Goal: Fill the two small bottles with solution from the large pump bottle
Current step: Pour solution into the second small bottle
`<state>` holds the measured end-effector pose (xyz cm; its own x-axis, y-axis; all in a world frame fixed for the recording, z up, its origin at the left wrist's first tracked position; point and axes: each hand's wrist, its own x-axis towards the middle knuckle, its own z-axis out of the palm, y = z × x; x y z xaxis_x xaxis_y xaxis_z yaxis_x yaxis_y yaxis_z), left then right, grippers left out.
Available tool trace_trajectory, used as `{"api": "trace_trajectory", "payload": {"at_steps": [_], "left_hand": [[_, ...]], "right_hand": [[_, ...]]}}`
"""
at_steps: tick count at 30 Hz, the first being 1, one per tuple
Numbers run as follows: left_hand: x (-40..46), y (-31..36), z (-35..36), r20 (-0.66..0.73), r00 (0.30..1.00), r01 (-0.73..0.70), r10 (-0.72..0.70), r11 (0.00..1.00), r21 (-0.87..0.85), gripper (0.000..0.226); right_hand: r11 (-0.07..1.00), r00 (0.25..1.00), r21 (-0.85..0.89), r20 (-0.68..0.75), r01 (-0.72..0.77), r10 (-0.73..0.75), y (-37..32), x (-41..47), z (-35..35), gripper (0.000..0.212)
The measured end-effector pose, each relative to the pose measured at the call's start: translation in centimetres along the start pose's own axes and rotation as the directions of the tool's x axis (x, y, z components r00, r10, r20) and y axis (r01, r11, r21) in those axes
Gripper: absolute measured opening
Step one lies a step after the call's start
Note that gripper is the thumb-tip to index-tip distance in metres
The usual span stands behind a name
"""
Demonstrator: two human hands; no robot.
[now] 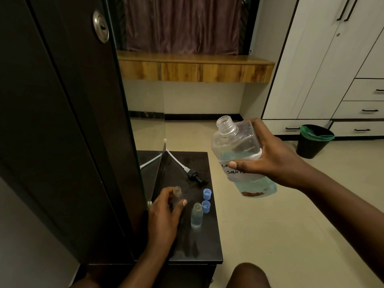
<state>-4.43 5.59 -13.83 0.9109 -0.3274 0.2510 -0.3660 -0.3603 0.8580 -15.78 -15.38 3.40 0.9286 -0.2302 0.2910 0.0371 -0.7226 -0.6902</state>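
Right hand (276,161) wrapped around big bottle (241,159), grip grasping its middle, held in the air right of the bench (199,246). Long axis tilted, open neck up and to the far left, base down toward the near right; pale blue liquid pooled in the lower half. Left hand (164,215) on the bench, grip curled around an uncapped small bottle (177,193), upright, mouth up. Second small bottle (196,216) upright just right of it, uncapped, partly filled. Two blue caps (206,199) beside it on the right. Pump head (194,176) lying flat farther back, tube running to the far left.
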Motion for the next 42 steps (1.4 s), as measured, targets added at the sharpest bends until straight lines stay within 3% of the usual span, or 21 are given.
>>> {"api": "trace_trajectory", "payload": {"at_steps": [5, 10, 19, 42], "left_hand": [[-0.2, 2.8, -0.7, -0.094, 0.994, -0.059, 0.046, 0.989, -0.134, 0.028], [0.4, 5.6, -1.8, -0.153, 0.972, -0.197, 0.178, 0.973, -0.119, 0.033], [0.9, 7.5, -2.8, -0.15, 0.946, -0.306, 0.288, 0.945, -0.114, 0.034], [1.3, 7.7, -3.0, -0.133, 0.924, -0.372, 0.359, 0.924, -0.089, 0.034]], "right_hand": [[0.986, 0.998, -0.162, 0.049, 0.036, -0.028, 0.0, -0.1, -0.2, 0.077], [0.898, 0.989, -0.419, 0.117, 0.135, -0.094, 0.1, 0.1, 0.1, 0.084], [0.752, 0.967, -0.61, 0.195, 0.249, -0.161, -0.7, 0.6, -0.3, 0.083], [0.586, 0.94, -0.736, 0.284, 0.34, -0.189, -2.1, 2.2, -0.9, 0.088]]}}
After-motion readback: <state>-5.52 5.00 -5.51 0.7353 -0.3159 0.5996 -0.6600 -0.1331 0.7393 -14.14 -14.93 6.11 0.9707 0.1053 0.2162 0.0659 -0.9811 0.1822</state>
